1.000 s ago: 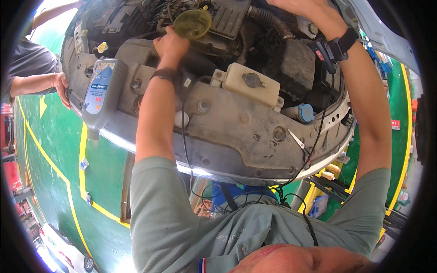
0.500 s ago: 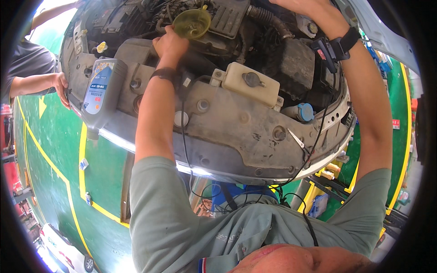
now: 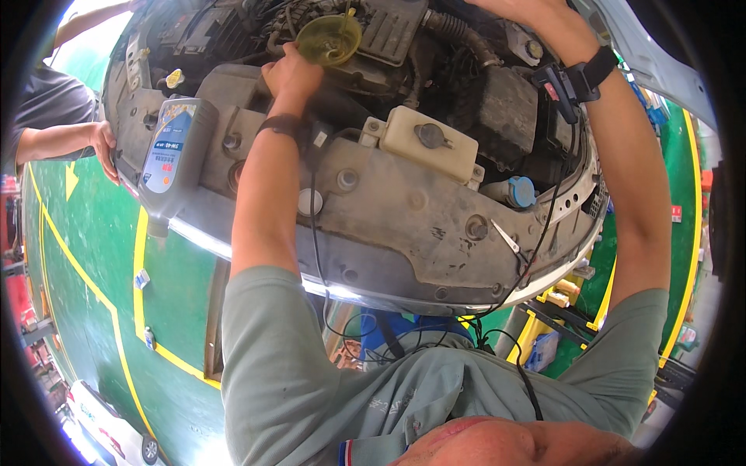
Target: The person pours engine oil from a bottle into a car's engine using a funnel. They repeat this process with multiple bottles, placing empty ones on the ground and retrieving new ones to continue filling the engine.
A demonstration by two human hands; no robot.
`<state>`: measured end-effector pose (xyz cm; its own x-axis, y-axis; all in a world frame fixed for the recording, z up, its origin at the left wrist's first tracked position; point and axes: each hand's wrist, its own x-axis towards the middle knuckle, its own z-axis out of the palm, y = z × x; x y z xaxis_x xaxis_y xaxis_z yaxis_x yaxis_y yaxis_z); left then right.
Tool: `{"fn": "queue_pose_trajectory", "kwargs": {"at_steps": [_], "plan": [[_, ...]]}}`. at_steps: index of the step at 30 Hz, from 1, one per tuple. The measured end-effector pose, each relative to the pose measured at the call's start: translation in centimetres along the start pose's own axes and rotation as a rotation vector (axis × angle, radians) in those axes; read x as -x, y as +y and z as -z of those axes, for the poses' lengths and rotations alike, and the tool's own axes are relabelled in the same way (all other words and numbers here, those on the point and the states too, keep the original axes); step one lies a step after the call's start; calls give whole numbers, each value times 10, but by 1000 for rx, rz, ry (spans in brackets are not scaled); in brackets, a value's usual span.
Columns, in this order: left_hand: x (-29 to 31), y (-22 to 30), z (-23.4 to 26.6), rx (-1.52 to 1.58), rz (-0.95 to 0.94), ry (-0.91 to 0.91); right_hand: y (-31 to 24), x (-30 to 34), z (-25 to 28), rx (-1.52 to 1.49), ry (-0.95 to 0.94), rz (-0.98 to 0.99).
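My left hand reaches into the engine bay, its fingers closed at the near left edge of a yellow translucent funnel. The funnel stands mouth up over the engine, beside a ribbed dark cover. A thin yellowish strand seems to run down into its far side. My right hand is raised at the top edge of the view above the bay; its fingers are cut off, so whatever it holds is hidden. A grey oil bottle with a blue and white label rests on the front panel, left of my left forearm.
A cream fluid tank and a blue cap lie between my arms. White scissors and a round pale cap rest on the front panel. A co-worker's hand touches the car's left edge. Black cables hang before me.
The yellowish strand over the funnel looks longer now. My right hand has shifted very slightly; my left hand stays at the funnel.
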<state>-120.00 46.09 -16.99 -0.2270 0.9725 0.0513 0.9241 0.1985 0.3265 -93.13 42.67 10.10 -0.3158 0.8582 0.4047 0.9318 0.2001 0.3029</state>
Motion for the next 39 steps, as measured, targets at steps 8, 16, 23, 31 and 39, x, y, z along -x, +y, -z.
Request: {"fn": "queue_pose_trajectory", "kwargs": {"at_steps": [8,16,23,31,39], "plan": [[0,1,2,-1,6,-14,-2,-3,4,33,-21,-8],[1,1,2,-3,-4,-1,-3,-2,6,54,18,-2],[1,1,0,-8,-1,6,-1,-3,7,64,42,21],[2,2,3,-8,0,-13,-2,-3,5,81,63,23],[-1,-1,-2,-4,-4,22,0,-3,5,74,87,49]]}}
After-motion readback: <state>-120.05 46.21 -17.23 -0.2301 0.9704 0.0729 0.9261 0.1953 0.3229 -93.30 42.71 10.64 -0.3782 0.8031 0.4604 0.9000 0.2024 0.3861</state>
